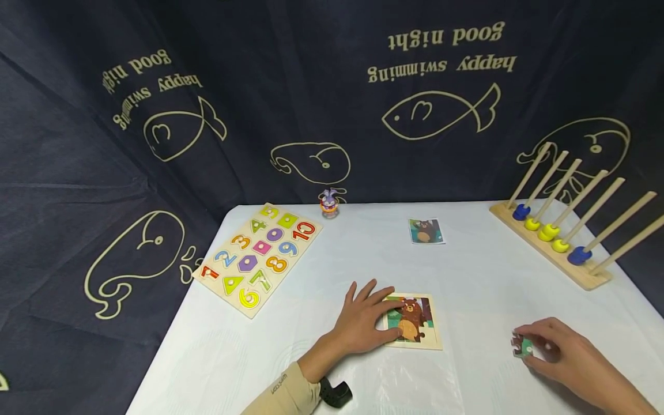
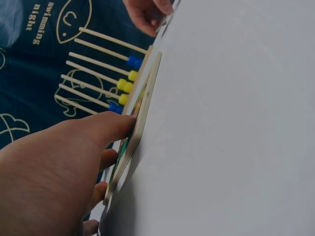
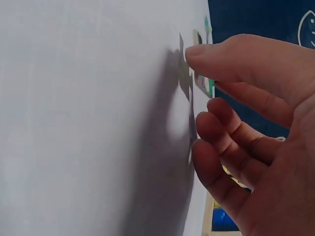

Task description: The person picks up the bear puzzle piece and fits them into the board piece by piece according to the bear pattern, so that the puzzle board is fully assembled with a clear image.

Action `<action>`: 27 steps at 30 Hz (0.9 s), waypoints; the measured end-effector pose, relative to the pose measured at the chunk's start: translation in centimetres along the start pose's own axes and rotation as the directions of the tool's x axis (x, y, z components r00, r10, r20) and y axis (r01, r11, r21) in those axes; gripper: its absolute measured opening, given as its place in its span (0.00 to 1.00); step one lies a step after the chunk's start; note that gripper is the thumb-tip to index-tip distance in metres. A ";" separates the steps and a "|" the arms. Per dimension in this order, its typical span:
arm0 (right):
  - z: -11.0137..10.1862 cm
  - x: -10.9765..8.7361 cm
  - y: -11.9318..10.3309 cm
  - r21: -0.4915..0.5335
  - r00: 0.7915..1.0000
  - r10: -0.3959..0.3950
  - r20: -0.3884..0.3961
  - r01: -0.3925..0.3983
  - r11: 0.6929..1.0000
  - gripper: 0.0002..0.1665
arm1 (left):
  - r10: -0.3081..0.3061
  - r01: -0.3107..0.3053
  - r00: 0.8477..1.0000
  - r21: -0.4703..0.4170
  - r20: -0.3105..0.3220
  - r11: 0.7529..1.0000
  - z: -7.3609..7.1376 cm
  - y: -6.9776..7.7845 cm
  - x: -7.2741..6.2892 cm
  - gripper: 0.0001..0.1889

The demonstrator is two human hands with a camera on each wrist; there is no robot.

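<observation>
A wooden jigsaw puzzle board (image 1: 429,341) with a brown bear picture lies flat on the table; its lower right part shows a pale gap. My left hand (image 1: 361,323) rests on the board's left side, fingers spread, thumb and forefinger touching the picture. In the left wrist view the thumb (image 2: 118,127) lies over the board's edge (image 2: 142,118). To the right, my right hand (image 1: 568,354) pinches a green and brown puzzle piece (image 1: 526,347) between thumb and fingers. The right wrist view shows that piece (image 3: 183,73) nearly edge-on by the thumb tip.
A small bear picture card (image 1: 426,231) lies beyond the board. Back left are a number puzzle board (image 1: 259,248) and a small purple figurine (image 1: 329,203). A wooden peg rack (image 1: 550,245) with blue and yellow beads stands at the right. Dark printed cloth (image 1: 321,104) hangs behind the table.
</observation>
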State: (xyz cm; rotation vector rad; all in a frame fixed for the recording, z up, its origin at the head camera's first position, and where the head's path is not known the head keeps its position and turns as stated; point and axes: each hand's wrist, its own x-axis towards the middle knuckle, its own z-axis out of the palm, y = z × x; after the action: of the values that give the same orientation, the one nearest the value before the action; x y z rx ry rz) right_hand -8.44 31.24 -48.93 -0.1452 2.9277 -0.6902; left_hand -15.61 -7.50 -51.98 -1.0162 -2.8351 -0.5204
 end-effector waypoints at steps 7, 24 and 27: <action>0.3 0.6 -1.0 0.049 0.998 -0.063 -0.011 0.063 0.997 0.29 | 0.001 -0.001 1.000 0.004 -0.003 1.000 0.1 0.0 -0.1 0.29; 1.2 3.4 -5.4 0.071 0.988 -0.149 0.030 0.147 0.987 0.27 | -0.005 0.005 1.000 0.006 0.001 1.000 0.1 0.0 0.1 0.29; 1.4 3.6 -5.9 0.076 0.985 -0.171 0.019 0.169 0.983 0.26 | -0.007 0.007 1.000 0.008 0.007 1.000 0.0 0.0 0.1 0.29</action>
State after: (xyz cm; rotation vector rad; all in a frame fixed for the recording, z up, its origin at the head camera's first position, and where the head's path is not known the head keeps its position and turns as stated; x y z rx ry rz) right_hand -11.42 24.90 -47.90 -0.3979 2.8838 -0.8132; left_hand -15.65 -7.44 -51.92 -1.0095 -2.8448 -0.5069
